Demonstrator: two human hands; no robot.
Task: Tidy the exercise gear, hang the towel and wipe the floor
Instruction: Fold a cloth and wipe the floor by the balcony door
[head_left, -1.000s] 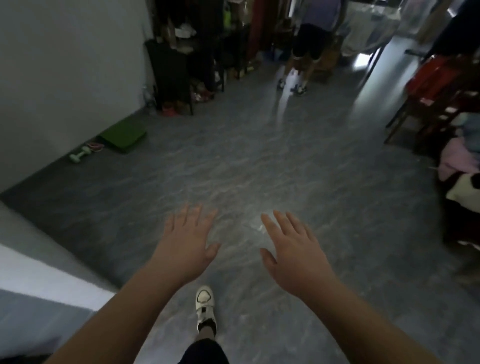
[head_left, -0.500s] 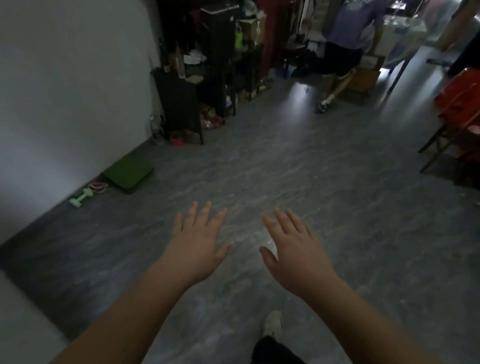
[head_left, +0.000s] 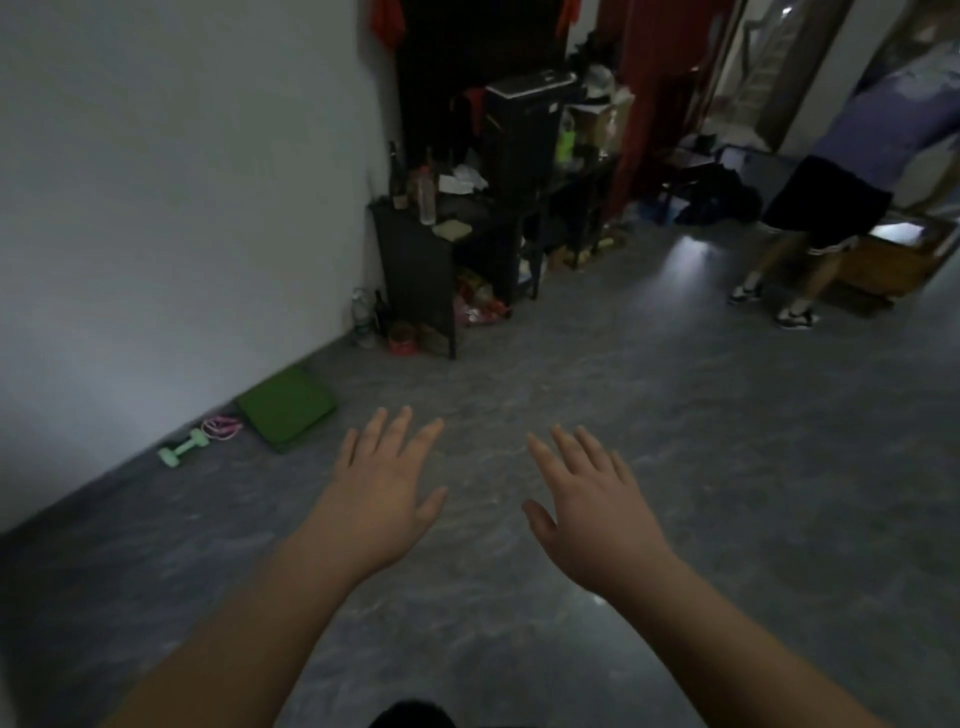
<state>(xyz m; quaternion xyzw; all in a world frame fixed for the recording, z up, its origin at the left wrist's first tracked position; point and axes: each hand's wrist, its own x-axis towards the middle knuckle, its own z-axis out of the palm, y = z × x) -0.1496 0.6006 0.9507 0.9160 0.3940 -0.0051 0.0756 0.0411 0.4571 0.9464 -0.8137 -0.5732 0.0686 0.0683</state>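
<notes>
Now, head view: I see both of my hands held out palm-down over the grey floor (head_left: 675, 426), neither touching anything.
Left hand (head_left: 382, 499): fingers spread wide, empty, back of the hand up.
Right hand (head_left: 592, 512): fingers spread wide too, empty, just beside the left with a gap of bare floor between them.
Dumbbell (head_left: 183, 446): pale green, lying on the floor against the base of the white wall (head_left: 182, 208), well apart from my left hand, ahead and to its left.
Skipping rope (head_left: 222, 426): a pink coil just beside the dumbbell, between it and the mat; I cannot tell whether they touch.
Green mat (head_left: 287, 408): flat on the floor by the wall, the nearest of the three to my left fingertips, but apart from them.
Black shelf unit (head_left: 415, 260): farther along the wall, cluttered with bottles and boxes.
Other person (head_left: 831, 208): standing at the far right in dark shorts and sneakers.
Towel: I cannot pick one out in this dim view.
</notes>
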